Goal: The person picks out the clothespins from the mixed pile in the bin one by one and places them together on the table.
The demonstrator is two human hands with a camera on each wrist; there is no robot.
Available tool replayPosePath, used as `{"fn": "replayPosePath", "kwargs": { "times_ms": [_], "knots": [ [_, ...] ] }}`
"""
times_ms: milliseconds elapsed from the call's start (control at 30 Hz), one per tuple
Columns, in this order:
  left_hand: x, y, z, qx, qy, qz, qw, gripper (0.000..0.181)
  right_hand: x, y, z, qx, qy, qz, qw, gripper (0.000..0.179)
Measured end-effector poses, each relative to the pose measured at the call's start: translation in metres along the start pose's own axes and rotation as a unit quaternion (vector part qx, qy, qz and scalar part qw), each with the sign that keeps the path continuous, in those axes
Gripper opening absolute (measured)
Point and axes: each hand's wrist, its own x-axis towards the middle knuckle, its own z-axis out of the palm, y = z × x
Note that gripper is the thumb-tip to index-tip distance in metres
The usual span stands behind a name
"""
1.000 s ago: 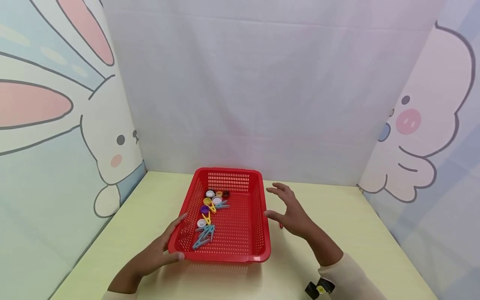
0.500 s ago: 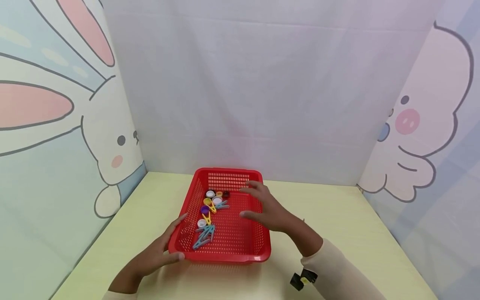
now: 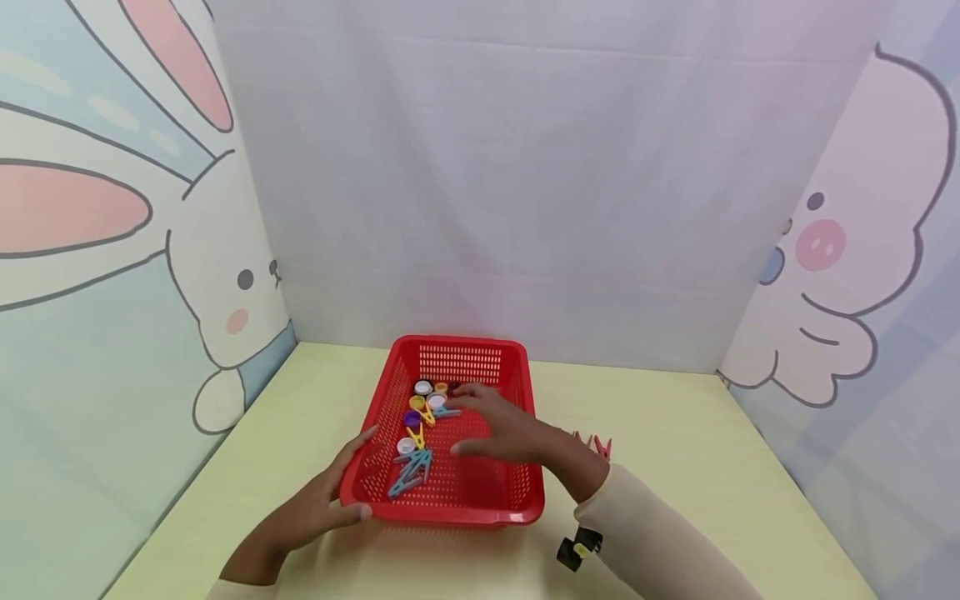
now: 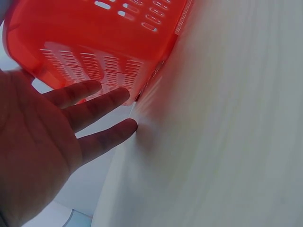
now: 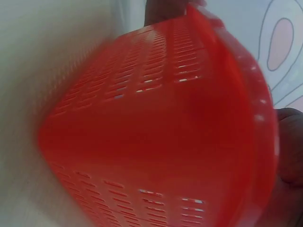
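Observation:
A red plastic basket (image 3: 480,517) holds bottle caps, among them a purple cap (image 3: 412,419) and a white cap (image 3: 406,447). Beside them lie yellow clothespins (image 3: 416,437) and blue-grey clothespins (image 3: 408,475). My left hand (image 3: 311,508) rests at the basket's front left corner, thumb on the front rim and index finger along the side. In the left wrist view its other fingers (image 4: 99,106) spread straight beside the wall. My right hand (image 3: 498,425) hovers over the basket, thumb apart from the fingers, holding nothing visible. Its fingertips overlap a blue-grey clothespin near the caps.
Red clothespins (image 3: 602,447) lie on the pale yellow table (image 3: 675,467) right of the basket, partly behind my right forearm. A hanging grey-white cloth (image 3: 510,183) closes off the back, with cartoon-printed panels at both sides.
My right hand has moved left from beside the basket to over its inside, uncovering the red clothespins on the table. The left hand and the basket stay in place.

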Motion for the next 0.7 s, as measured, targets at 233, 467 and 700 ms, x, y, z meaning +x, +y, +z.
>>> {"fn": "replayPosePath", "kwargs": {
  "times_ms": [233, 467, 700],
  "knots": [
    [0.001, 0.0, -0.001, -0.002, -0.002, 0.006, 1.0, 0.116, 0.013, 0.002, 0.015, -0.033, -0.043, 0.02, 0.9983, 0.074],
    [0.003, 0.0, -0.003, -0.006, -0.002, 0.011, 0.9999, 0.115, 0.017, -0.001, 0.027, -0.08, -0.108, 0.013, 0.9909, 0.075],
    [0.002, -0.002, -0.002, -0.005, -0.004, 0.008, 0.9999, 0.115, 0.019, -0.002, 0.035, -0.119, -0.14, 0.012, 0.983, 0.075]
  ]
}}
